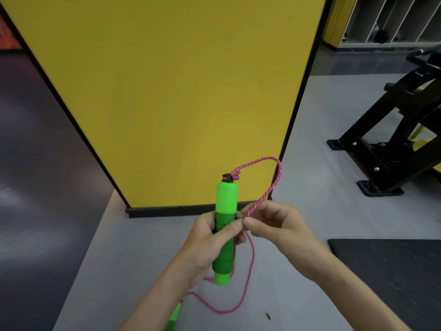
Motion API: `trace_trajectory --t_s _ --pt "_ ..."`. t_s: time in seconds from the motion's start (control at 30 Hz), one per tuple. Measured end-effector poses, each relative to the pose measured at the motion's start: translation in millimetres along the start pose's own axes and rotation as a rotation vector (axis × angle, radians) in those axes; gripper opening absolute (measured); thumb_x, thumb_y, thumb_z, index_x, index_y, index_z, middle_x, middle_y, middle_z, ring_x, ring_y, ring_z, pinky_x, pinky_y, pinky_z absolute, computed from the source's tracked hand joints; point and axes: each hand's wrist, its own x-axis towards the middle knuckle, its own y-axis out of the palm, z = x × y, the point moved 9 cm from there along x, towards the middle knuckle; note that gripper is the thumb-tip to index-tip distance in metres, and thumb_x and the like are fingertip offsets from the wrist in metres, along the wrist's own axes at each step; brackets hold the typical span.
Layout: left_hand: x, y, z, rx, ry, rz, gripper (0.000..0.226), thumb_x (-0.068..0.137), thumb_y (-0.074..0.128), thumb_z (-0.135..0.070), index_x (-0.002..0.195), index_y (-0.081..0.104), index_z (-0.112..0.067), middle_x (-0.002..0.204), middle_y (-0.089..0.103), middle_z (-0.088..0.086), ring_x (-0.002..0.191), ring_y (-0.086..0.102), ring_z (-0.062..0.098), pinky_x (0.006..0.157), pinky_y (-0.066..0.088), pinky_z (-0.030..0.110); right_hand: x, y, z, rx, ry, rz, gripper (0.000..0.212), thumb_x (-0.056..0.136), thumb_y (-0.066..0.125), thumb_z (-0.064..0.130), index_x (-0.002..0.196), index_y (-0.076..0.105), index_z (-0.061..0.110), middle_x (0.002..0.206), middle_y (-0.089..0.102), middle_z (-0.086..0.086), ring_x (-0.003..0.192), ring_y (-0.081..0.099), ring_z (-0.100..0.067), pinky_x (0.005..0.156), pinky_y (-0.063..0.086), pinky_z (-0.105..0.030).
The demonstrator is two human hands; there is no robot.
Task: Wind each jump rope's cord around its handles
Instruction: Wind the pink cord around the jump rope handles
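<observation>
My left hand grips a green jump rope handle upright around its darker ribbed middle. A pink braided cord leaves the black cap on top, arcs right and comes down to my right hand, which pinches it beside the handle. Below the hands the cord hangs in a loose loop toward the floor. A second green handle shows at the bottom edge, partly hidden by my left forearm.
A tall yellow panel with black edging stands directly ahead on the grey floor. Black gym equipment sits at the right. A dark mat lies at the lower right.
</observation>
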Motion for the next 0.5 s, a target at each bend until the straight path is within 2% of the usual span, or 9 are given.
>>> trace_trajectory --t_s 0.07,0.13,0.2,0.3,0.37,0.5 --pt "0.1 0.7 -0.3 0.021 0.000 0.017 0.006 0.087 0.062 -0.006 0.090 0.066 -0.004 0.072 0.067 0.006 0.065 0.061 0.014 0.063 0.050 0.022 0.4 -2.5 0.2 -0.064 -0.026 -0.026 0.020 0.077 0.067 0.020 0.085 0.070 0.003 0.083 0.070 -0.017 0.074 0.064 -0.014 0.068 0.050 -0.020" --pt "-0.5 3.6 3.7 0.041 -0.031 0.038 0.004 0.089 0.061 -0.005 0.089 0.065 -0.004 0.072 0.068 0.004 0.064 0.062 0.014 0.060 0.049 0.021 3.4 -12.0 1.1 -0.060 -0.017 -0.094 0.017 0.075 0.067 0.024 0.078 0.072 0.008 0.076 0.068 -0.015 0.070 0.060 -0.014 0.068 0.051 -0.022" --pt "-2.0 8.9 8.9 0.054 -0.069 0.064 0.006 0.091 0.059 -0.004 0.086 0.063 -0.003 0.071 0.068 0.004 0.062 0.062 0.013 0.057 0.048 0.019 7.5 -25.3 0.9 0.063 -0.001 -0.182 0.019 0.074 0.066 0.025 0.079 0.068 0.007 0.068 0.065 -0.006 0.065 0.058 -0.013 0.066 0.051 -0.024" --pt "-3.9 15.4 13.3 0.047 -0.091 0.087 0.009 0.092 0.058 -0.004 0.084 0.062 -0.001 0.073 0.066 0.008 0.062 0.062 0.015 0.060 0.050 0.021 11.3 -41.8 2.6 0.190 -0.003 -0.287 0.025 0.074 0.065 0.024 0.085 0.065 0.002 0.064 0.063 -0.003 0.059 0.056 -0.012 0.063 0.050 -0.023" --pt "-3.1 14.6 12.2 0.054 -0.079 0.057 0.010 0.092 0.059 -0.005 0.083 0.062 -0.002 0.073 0.066 0.008 0.061 0.061 0.016 0.062 0.050 0.022 11.6 -39.7 1.7 0.168 0.005 -0.260 0.026 0.074 0.065 0.026 0.086 0.065 0.002 0.065 0.064 -0.002 0.060 0.056 -0.012 0.064 0.050 -0.023" --pt "-0.3 12.6 9.2 0.047 -0.052 0.015 0.010 0.090 0.060 -0.005 0.081 0.064 -0.004 0.070 0.065 0.007 0.061 0.061 0.016 0.061 0.050 0.023 7.6 -11.4 0.4 0.028 0.001 -0.045 0.022 0.072 0.068 0.019 0.085 0.066 0.002 0.070 0.066 -0.005 0.066 0.062 -0.013 0.067 0.053 -0.023"
